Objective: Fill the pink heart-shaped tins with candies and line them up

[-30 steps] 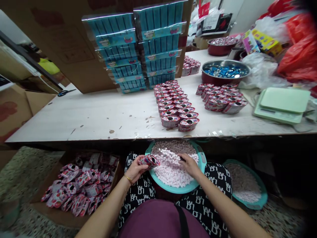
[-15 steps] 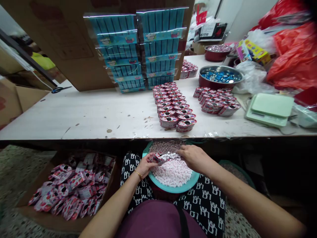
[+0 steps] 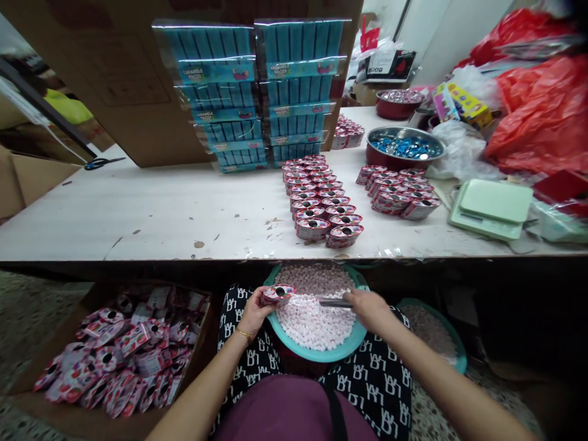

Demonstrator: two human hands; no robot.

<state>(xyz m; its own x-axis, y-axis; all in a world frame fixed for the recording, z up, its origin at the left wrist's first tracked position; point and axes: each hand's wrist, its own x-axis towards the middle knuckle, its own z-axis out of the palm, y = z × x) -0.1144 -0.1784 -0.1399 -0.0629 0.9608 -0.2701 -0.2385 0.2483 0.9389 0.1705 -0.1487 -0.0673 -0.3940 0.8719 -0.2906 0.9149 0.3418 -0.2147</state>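
A teal basin (image 3: 351, 346) full of small pink and white candies (image 3: 310, 321) rests on my lap under the table edge. My left hand (image 3: 252, 312) grips a small red and pink candy container (image 3: 278, 293), held upright over the basin's left rim. My right hand (image 3: 370, 304) is closed on a thin metal tool (image 3: 334, 302) lying across the candies and pointing toward the container. On the table above stand two rows of filled containers (image 3: 316, 199) of the same kind.
A cardboard box of flat empty containers (image 3: 114, 358) sits on the floor at my left. A second teal basin (image 3: 434, 334) is at my right. The table holds stacked teal packs (image 3: 261, 92), a bowl of blue pieces (image 3: 404, 147), another container group (image 3: 397, 191), a green scale (image 3: 493, 208).
The container in my left hand has turned upright and lifted off the candies. My right hand has drawn back to the right with the metal tool now showing.
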